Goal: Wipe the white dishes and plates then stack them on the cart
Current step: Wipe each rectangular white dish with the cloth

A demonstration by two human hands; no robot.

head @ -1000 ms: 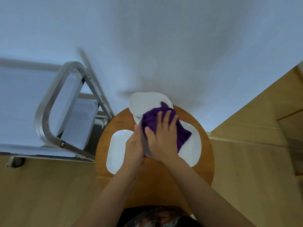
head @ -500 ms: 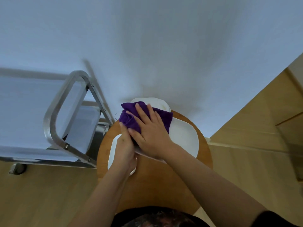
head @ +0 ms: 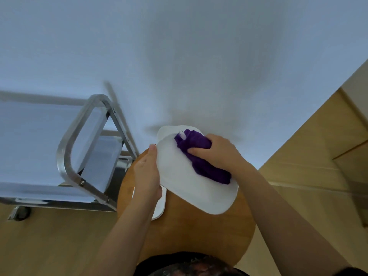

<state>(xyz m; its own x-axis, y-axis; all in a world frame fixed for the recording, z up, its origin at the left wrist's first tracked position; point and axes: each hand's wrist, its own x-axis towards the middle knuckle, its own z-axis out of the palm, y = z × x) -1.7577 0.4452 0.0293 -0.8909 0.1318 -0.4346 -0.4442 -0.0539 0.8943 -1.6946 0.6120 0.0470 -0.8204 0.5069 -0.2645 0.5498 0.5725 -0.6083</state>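
Tilting above the round desk (head: 199, 226), the white plate (head: 191, 182) was gripped at its edge by the left hand (head: 147, 174), while the right hand (head: 217, 154) clutched the purple cloth (head: 201, 158) against it; hard rubbing could probably slide it free.

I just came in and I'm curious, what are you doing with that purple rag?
A person is wiping a white plate. The left hand holds the plate by its edge, lifted and tilted over a round wooden table, while the right hand grips a purple cloth and presses it on the plate. Two more white dishes lie on the table, one behind and one underneath. The metal cart waits at the left.
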